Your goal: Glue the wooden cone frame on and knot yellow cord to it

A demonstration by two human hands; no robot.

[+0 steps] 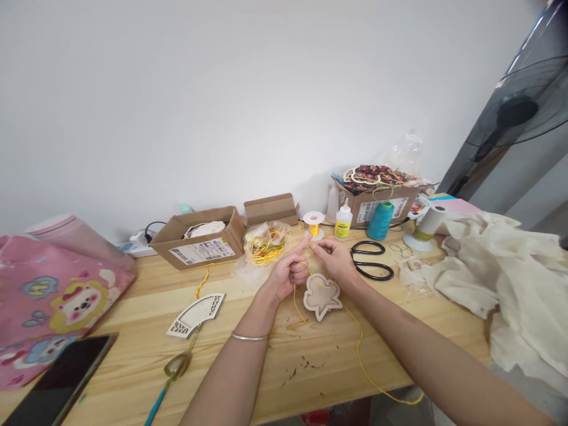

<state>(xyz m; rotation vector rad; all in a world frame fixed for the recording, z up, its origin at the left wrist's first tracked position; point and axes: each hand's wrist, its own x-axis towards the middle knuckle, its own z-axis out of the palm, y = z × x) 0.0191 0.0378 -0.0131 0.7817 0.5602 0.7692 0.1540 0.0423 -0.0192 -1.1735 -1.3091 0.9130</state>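
Observation:
A yellow cord (361, 349) runs through my hands, over the table and past its front edge. My left hand (290, 275) has its lower fingers curled round the cord while the index finger points forward. Close to that fingertip, my right hand (333, 258) is closed in a pinch on the cord; the exact grip is too small to see. Just below both hands, a pale flower-shaped wooden pendant (322, 293) is attached to the cord. Black-handled scissors (373, 270) lie right of my right hand.
A fan-shaped wooden piece (195, 316) with a tassel lies left. Behind stand a cardboard box (199, 245), a bag of yellow cords (266, 242), a spool (313, 225), a glue bottle (343, 222) and teal thread (380, 222). Cream cloth (501, 254) covers the right; a phone (62, 378) lies left.

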